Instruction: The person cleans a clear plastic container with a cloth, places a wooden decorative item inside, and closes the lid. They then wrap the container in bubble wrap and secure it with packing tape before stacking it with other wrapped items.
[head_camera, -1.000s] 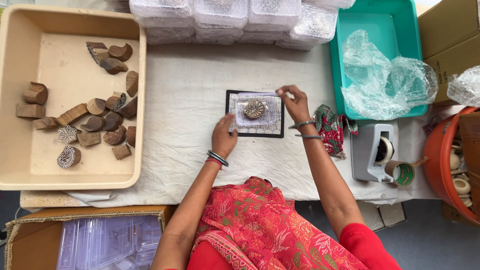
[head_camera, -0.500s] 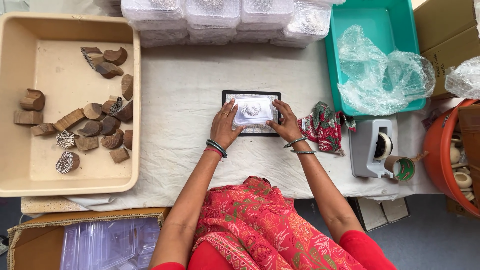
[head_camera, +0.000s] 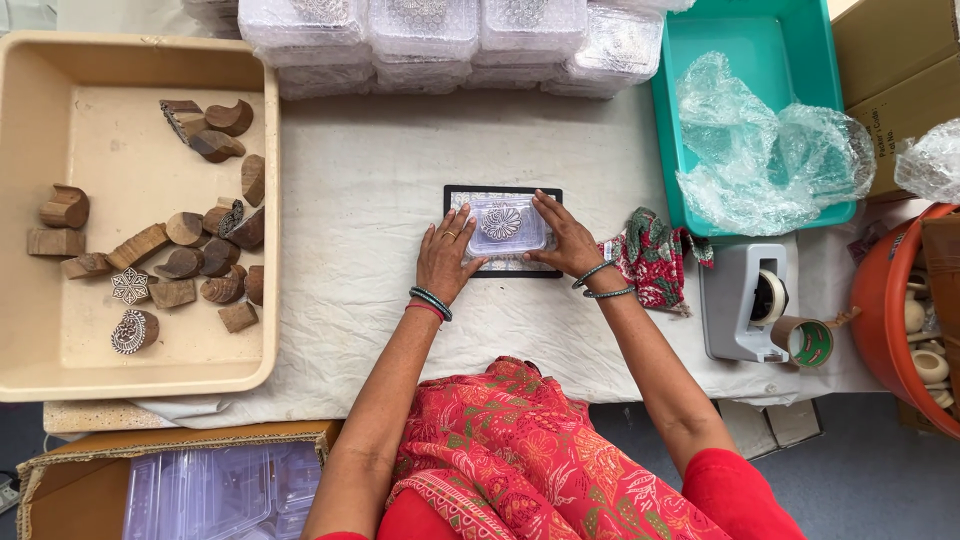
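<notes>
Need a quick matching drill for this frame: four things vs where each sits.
Things:
1. wooden blocks
2. bubble wrap
3. tape dispenser
4. clear box

Places:
A. in the teal tray
B. under the left hand and right hand
C. in the beige tray
D. on the cloth, below the teal tray

Pairs: 1-C, 2-A, 3-D, 4-B

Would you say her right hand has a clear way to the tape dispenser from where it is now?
Probably yes. The right hand rests on the clear plastic box, and only the low red patterned cloth lies between it and the tape dispenser; it looks easy to pass over.
</notes>
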